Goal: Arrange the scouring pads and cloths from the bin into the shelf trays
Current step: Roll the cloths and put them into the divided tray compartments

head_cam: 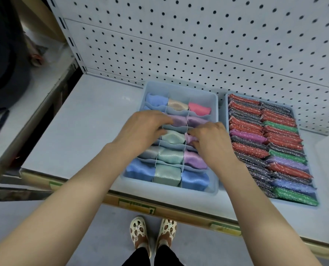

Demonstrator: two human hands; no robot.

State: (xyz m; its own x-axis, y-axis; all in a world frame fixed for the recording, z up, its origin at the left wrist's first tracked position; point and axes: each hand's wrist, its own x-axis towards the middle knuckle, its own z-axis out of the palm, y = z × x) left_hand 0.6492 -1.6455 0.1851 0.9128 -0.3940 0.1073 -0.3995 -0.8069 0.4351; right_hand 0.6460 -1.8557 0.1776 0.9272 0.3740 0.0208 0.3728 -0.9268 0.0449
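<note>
Both hands work over the pale blue plastic divided tray [213, 100] of folded satin cloths. The right hand [211, 143] pinches a pink folded cloth [191, 138] in a middle cell; the left hand [142, 129], at nine o'clock from it, rests curled fingers on the dividers, though whether it grips anything I cannot tell. At three o'clock sits the tray of glittery scouring pads [271, 148]

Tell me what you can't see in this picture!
Head view, the only one:
- The bin: nowhere in the picture.
- Left column, middle pockets of the divided tray: hidden under the left hand.
- The right hand fingers: curled into a pink cloth, tips hidden.
- Tray of scouring pads: bottom hidden by pads.
</note>
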